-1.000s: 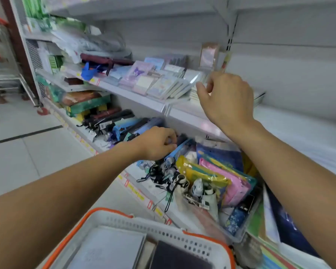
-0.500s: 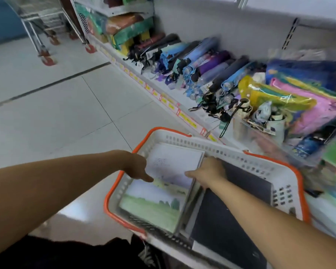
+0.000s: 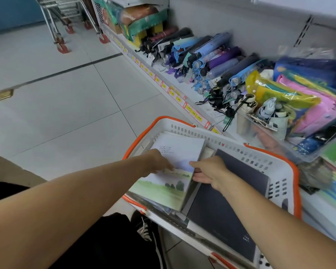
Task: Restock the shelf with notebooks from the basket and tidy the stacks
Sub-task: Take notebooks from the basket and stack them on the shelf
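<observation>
I see both hands down in the white basket (image 3: 260, 160) with the orange rim, which sits in front of the low shelf (image 3: 211, 115). My left hand (image 3: 157, 162) rests on the left part of the pale notebook (image 3: 171, 171), the one with a green meadow and small trees painted along its lower half and a few lines of handwriting near the top; its fingers curl over the cover, though I cannot tell whether they reach under the edge. My right hand (image 3: 209, 169) takes the same notebook at its right edge, thumb lying on the cover and the other fingers slipped beneath it, so the book is pinched there. That notebook lies tilted at the top of the pile in the left half of the basket, its right edge raised above the dark notebook (image 3: 231, 210) that lies flat just beside it, filling the right half. On the shelf beyond the basket, folded umbrellas (image 3: 211, 61) lie in a row, with bright plastic pouches (image 3: 299, 98) to their right. A shopping trolley (image 3: 66, 16) stands well apart on the tiled floor (image 3: 66, 113). A black shoe (image 3: 149, 233) shows below the basket.
</observation>
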Demonstrator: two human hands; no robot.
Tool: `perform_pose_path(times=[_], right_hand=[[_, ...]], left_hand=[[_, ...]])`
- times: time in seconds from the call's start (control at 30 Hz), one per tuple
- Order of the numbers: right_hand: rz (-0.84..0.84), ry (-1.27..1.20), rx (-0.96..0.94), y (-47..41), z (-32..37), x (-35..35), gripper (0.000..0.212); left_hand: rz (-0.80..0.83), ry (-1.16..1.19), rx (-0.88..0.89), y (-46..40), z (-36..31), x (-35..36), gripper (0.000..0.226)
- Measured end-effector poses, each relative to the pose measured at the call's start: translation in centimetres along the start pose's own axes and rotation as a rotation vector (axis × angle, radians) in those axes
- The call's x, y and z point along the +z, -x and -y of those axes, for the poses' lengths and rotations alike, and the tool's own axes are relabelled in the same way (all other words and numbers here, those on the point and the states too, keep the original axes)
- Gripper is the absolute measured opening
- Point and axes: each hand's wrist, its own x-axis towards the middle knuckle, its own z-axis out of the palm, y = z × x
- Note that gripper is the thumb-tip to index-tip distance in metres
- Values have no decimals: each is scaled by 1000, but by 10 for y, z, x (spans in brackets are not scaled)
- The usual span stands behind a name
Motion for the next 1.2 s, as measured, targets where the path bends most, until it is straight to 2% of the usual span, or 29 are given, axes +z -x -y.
perform_pose_path(times=[0.07, 0.13, 0.2, 0.27, 0.33, 0.4, 0.47, 0.53, 0.6, 0.73, 0.8, 1.0, 1.13, 1.2], right_hand=[[25, -17, -13, 5, -5, 3, 21], [-23, 18, -50, 5, -12, 8, 17], [-86, 37, -34, 4, -16, 10, 12], [-133, 41, -4, 3, -15, 4, 8], [-163, 7, 8, 1, -16, -8, 14], [-150, -98, 13, 1, -15, -23, 18], [-86, -176, 10, 1, -13, -37, 18], [-39, -128, -54, -2, -13, -53, 22], [-7, -145, -97, -1, -15, -71, 26], [74, -234, -96, 5, -25, -110, 22], [88, -302, -72, 7, -29, -122, 21], [118, -449, -60, 1, -35, -118, 37], [124, -470, -42, -1, -37, -116, 39], [133, -490, -46, 1, -37, -115, 40]], left_hand=[[-61, -104, -1, 2, -2, -1, 70], [-88, -212, -22, 8, 1, -5, 76], [-72, -221, -52, 6, 12, -7, 74], [-119, -233, -63, 4, 18, -6, 90], [-180, -255, -31, 6, 17, -1, 102], [-150, -257, 28, 7, 16, 4, 89], [-91, -250, 78, 11, 12, 7, 67], [-46, -208, 129, 11, 7, 8, 49], [-28, -169, 156, 9, 4, 8, 40], [-53, -121, 71, 1, 11, -6, 63], [-52, -107, 31, -2, 15, -11, 63], [-147, -236, -70, 1, 13, -9, 86], [-120, -24, -44, 2, 12, -7, 68], [51, 220, -6, 5, 10, -11, 52]])
